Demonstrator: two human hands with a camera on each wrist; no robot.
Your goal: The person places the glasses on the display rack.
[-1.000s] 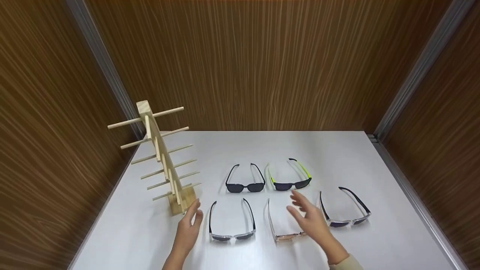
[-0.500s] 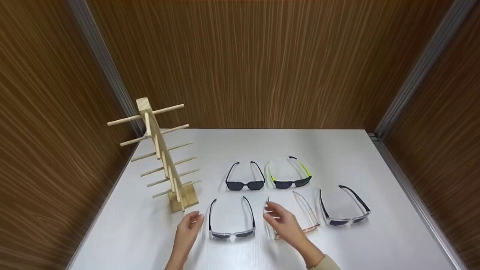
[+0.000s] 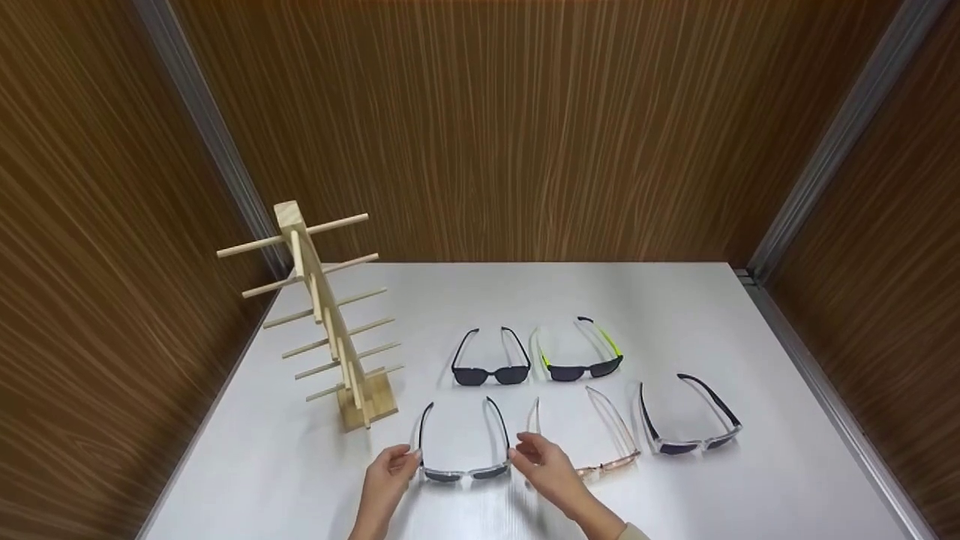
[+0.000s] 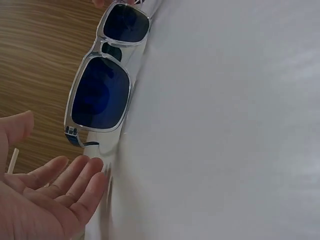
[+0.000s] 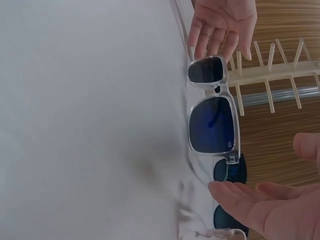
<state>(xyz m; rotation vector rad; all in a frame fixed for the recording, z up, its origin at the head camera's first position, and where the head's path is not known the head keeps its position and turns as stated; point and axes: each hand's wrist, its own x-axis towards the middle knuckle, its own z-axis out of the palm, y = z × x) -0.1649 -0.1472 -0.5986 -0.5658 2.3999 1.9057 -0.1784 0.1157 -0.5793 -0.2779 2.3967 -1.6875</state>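
Observation:
Clear-framed sunglasses (image 3: 469, 474) with dark temples lie unfolded on the white table, lenses facing me. My left hand (image 3: 389, 474) is beside their left hinge. In the left wrist view, this hand (image 4: 55, 195) has its thumb spread from its fingers, and the fingertips are just short of the frame with its blue lenses (image 4: 101, 92). My right hand (image 3: 549, 472) is at the opposite hinge, partly covering a pair of pink-framed glasses (image 3: 619, 462). The right wrist view shows its extended fingers (image 5: 240, 202) close below the sunglasses (image 5: 212, 125), thumb apart.
A wooden peg rack (image 3: 330, 322) stands on the left, its pegs bare. Black sunglasses (image 3: 491, 375) and black-and-yellow sunglasses (image 3: 585, 370) lie farther back. Another clear-framed pair (image 3: 697, 444) lies at right. Wood-grain panels (image 3: 480, 135) wall the white table (image 3: 637, 292).
My right hand has moved left from over the pink-framed glasses to the clear-framed sunglasses. My left hand has come down from near the rack's base to their left side.

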